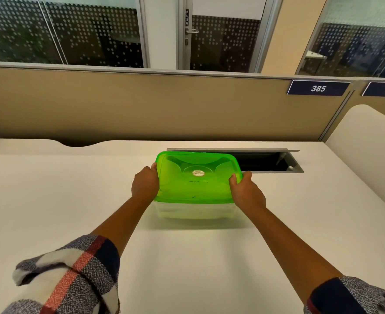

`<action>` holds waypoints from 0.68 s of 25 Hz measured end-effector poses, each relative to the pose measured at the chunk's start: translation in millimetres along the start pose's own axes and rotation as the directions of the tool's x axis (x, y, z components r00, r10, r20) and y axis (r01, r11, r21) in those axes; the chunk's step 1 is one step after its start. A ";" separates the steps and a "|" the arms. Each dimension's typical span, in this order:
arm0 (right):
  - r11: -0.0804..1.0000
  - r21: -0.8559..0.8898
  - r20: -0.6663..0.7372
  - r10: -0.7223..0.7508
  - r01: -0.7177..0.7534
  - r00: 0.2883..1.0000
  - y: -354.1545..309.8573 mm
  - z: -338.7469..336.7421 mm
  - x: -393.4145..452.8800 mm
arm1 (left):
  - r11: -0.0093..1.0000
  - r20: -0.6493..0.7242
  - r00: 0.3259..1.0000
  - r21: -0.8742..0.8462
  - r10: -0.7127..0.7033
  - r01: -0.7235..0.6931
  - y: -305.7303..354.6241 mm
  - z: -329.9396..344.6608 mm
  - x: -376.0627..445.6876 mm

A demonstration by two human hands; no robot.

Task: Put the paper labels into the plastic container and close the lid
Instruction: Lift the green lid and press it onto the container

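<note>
A clear plastic container stands on the white desk, capped by a translucent green lid with a round sticker at its centre. My left hand grips the lid's left edge and my right hand grips its right edge, thumbs on top. The lid lies over the container, its far side slightly higher than its near side. Faint dark marks show through the lid; the paper labels cannot be made out.
An open cable tray slot with a raised metal flap sits in the desk just behind the container. A beige partition runs along the desk's far edge, with number plates 385 and 386.
</note>
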State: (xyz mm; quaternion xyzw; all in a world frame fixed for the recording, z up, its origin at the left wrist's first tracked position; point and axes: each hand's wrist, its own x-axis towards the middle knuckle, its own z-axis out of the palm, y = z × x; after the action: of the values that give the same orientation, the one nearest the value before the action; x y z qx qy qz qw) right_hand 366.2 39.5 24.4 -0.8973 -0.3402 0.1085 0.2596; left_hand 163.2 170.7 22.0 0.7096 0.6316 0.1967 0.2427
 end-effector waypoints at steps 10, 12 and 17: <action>0.851 -0.351 0.101 -0.381 0.391 0.919 -10.0 0.6 11.8 | 0.813 -0.004 0.907 0.445 0.421 -0.376 10.7 -1.2 7.9; 0.844 -0.323 0.210 -0.378 0.429 0.902 -11.5 2.0 20.5 | 0.747 0.142 0.871 0.460 0.471 -0.479 10.7 -1.3 18.0; 0.817 -0.329 0.225 -0.419 0.473 0.880 -27.9 14.8 32.8 | 0.761 0.168 0.862 0.410 0.479 -0.503 12.3 1.7 28.3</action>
State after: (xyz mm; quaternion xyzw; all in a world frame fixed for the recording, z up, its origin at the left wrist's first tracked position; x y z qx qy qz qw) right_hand 369.7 84.9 26.4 -0.8150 -0.5728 0.0412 0.0769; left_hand 177.5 197.6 27.1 0.8909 0.4447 0.0863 0.0325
